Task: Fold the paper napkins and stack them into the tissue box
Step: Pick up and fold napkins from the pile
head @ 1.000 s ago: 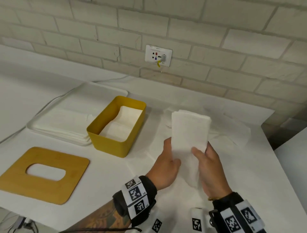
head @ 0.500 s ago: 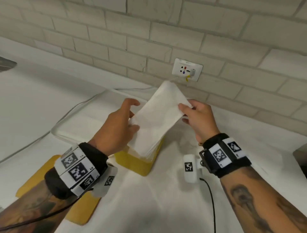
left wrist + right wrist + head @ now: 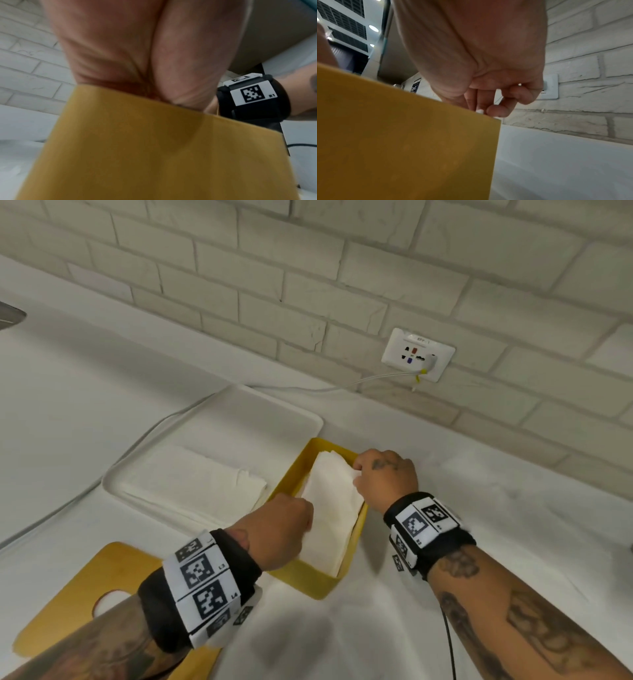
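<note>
The folded napkins point(image 3: 334, 508) lie inside the yellow box point(image 3: 317, 580) on the worktop point(image 3: 479, 508), long axis running near to far along the box. The left hand point(image 3: 277, 529) sits at the near left edge of the wad, fingers hidden behind the knuckles, so I cannot tell whether it grips. The right hand point(image 3: 385, 477) is at the far right corner, fingers curled down, pinching the paper's edge just above the rim. More napkins point(image 3: 191, 477) wait on the tray point(image 3: 274, 412) just left, nearer the left hand.
</note>
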Motion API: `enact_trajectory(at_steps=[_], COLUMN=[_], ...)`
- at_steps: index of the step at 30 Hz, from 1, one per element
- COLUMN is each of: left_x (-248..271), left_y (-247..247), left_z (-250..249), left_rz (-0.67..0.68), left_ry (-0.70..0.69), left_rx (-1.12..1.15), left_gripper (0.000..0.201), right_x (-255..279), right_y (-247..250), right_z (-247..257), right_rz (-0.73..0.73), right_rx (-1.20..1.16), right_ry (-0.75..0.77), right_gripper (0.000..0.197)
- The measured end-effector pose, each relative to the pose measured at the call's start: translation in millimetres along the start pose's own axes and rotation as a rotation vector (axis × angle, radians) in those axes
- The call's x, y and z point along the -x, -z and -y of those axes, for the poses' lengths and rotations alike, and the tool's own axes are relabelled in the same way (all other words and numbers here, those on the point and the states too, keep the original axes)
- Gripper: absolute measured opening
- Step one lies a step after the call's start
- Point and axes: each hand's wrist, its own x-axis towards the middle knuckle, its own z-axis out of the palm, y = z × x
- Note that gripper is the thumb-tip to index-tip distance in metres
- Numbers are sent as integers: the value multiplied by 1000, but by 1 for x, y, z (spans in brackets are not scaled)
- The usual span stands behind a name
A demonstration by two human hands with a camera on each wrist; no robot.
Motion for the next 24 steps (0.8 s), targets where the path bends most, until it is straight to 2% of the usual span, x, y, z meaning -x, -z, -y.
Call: enact_trajectory(at_steps=[4, 7, 9, 10, 12, 14, 16, 19, 21, 23, 24], left_x=[-1, 3, 9, 13, 19, 21, 19, 14, 14, 16, 18], left_y=[0, -4, -5, -5, -7, -10, -15, -18, -20, -21, -21], left_z=[-2, -4, -5, -7, -17, -23, -26, -22, -21, -19, -19], left_rz=[23, -37, -95, -122, -120, -30, 74, 99, 117, 85, 13], left_ry=[4, -56, -113, -147, -196, -148, -78, -41, -60, -112, -140], left_rx=[-99, -219, -248, -223, -166, -152, -181, -158, -167, -126, -70], left_gripper=[32, 32, 35, 35, 34, 48, 68, 84, 97, 104, 96], right_x=[1, 9, 18, 22, 28, 27, 25, 24, 29, 35, 41], right_y=[-4, -2, 4, 7, 12, 10, 6, 5, 12, 21, 28], right_z=[7, 8, 9, 11, 15, 23, 29, 38, 35, 21, 11], right_rz=[-29, -124, -174, -112, 152, 368, 480, 548, 534, 410, 332], right_rx=[73, -33, -79, -78, -43, 51, 154, 237, 183, 19, -89], right_ry=[9, 70, 169, 234, 350, 393, 388, 381, 380, 367, 347], right_gripper=[25, 27, 23, 23, 32, 37, 38, 41, 42, 41, 40])
